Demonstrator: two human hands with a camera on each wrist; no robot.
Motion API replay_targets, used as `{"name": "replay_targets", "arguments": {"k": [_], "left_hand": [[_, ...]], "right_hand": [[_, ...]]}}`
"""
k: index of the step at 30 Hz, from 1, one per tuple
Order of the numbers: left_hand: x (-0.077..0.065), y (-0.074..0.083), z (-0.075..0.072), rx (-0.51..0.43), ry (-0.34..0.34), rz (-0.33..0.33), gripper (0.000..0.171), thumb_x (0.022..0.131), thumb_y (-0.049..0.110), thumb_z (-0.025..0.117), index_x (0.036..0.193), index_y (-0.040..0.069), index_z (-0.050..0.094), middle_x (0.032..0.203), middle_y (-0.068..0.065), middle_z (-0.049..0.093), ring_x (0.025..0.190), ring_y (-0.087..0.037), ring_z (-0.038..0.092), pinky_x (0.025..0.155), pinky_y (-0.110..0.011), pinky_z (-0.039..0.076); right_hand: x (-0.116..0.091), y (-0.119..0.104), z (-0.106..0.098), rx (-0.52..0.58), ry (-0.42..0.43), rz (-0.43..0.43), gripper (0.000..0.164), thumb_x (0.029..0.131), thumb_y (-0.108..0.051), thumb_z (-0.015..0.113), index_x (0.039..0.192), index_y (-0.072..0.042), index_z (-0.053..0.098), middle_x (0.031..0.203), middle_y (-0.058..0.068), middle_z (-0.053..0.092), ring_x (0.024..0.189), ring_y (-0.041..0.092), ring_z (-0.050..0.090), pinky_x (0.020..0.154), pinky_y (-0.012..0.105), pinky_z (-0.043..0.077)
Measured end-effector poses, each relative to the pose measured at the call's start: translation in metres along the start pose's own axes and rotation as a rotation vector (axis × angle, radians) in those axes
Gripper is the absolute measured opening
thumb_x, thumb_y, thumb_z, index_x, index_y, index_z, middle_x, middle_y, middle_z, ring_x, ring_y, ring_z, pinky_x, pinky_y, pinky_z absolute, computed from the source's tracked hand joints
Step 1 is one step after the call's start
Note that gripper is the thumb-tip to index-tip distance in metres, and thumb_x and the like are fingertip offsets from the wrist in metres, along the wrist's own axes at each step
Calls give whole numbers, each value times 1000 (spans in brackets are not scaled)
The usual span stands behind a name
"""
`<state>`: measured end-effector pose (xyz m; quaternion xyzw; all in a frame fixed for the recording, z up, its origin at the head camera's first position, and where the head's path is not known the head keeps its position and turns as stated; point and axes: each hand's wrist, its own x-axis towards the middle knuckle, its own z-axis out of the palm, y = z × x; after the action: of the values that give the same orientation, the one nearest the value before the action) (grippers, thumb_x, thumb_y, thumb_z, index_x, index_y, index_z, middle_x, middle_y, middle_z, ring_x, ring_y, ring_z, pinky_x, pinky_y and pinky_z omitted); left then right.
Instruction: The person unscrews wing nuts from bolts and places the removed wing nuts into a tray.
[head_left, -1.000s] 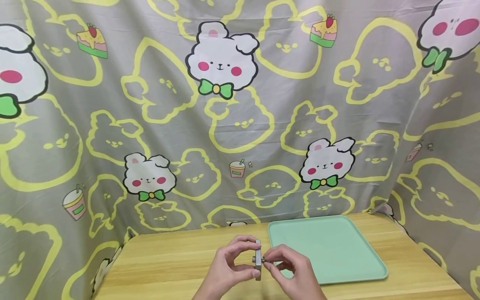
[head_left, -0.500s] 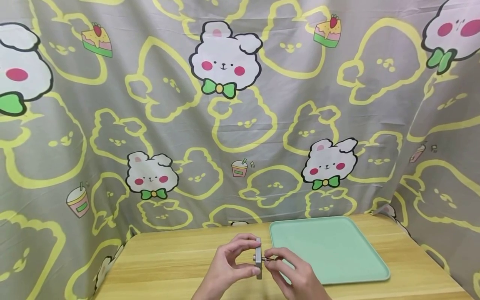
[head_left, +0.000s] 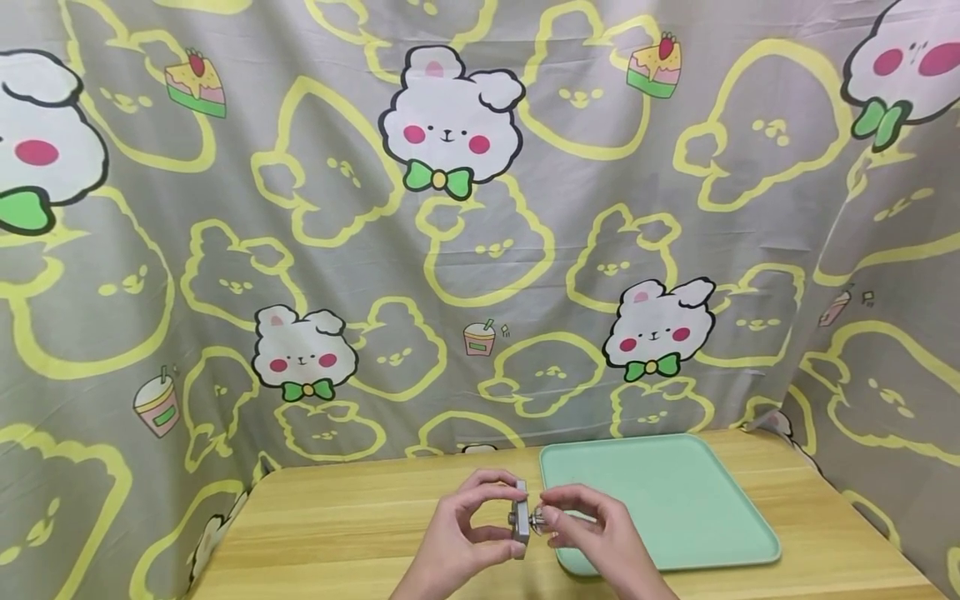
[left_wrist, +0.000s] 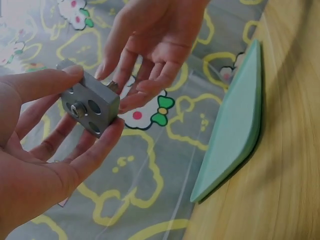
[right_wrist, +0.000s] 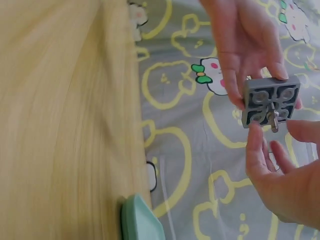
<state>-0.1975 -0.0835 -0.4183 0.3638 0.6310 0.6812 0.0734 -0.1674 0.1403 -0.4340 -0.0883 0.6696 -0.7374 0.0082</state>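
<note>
One grey block (head_left: pixel 522 522) is held up over the counter (head_left: pixel 337 510), its thin edge turned to the head camera and its two broad faces turned to the sides. Its middle is pierced by a bolt (right_wrist: pixel 272 120), whose head is shown on the left face and whose shank is seen standing out from the right one. Round holes are set near the corners.

The block is held by the left hand (head_left: pixel 455 527): its grip is spread to the block's height, with fingertips pressed on the top edge and the thumb on the bottom edge, so that both faces are left uncovered. By the right hand (head_left: pixel 598 533) the bolt is loosely surrounded; its grip is parted, finger and thumb being placed either side of the shank with a gap shown in the right wrist view. Whether the bolt is touched cannot be told.

A green tray (head_left: pixel 645 502) is placed to the right, its near left corner partly overlapped by the right hand in the head view. Its far rim is set near the counter's back edge, and a strip of wood is left along its right side. A broader stretch of wood is seen left of the hands. The counter is backed and flanked by a patterned cloth (head_left: pixel 360 279).
</note>
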Motion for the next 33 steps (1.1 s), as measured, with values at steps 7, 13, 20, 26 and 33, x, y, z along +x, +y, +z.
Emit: {"name": "replay_targets", "arguments": {"k": [7,13,20,26,33], "left_hand": [[0,0,8,60,-6,-58,43,84,1,83,125,4,70,139,-19,50,126,-24,53,87,-42,64],[0,0,9,64,-5,-90,42,85,3,83,124,6,71,139,-17,51,125,-24,54,87,-40,64],[0,-4,6,8,-13,-37,45,84,-2,82,127,3,68,138,-21,50,126,-24,54,86,-45,64],[0,-5,1,-61,-35,-9,47,85,-5,79,130,-4,64,138,-29,46,127,-25,55,89,-49,62],[0,-4,-2,-106,-30,-28,48,88,-5,77,132,-12,59,140,-26,48,129,-26,55,93,-51,60]], "right_hand": [[2,8,-9,138,-176,128,31,104,-17,63,124,7,65,115,10,70,96,22,71,81,32,63],[2,9,-9,105,-157,121,27,102,-15,65,118,6,68,112,9,70,91,21,70,77,31,64],[0,7,-5,-3,-168,-9,26,101,-12,66,116,9,66,106,11,70,89,20,73,70,31,64],[-4,9,2,-151,-140,-262,17,98,-12,71,111,0,70,103,7,72,90,17,73,69,32,65],[0,19,9,-511,15,-842,26,91,-1,77,109,-19,70,103,-3,70,87,10,69,66,19,61]]}}
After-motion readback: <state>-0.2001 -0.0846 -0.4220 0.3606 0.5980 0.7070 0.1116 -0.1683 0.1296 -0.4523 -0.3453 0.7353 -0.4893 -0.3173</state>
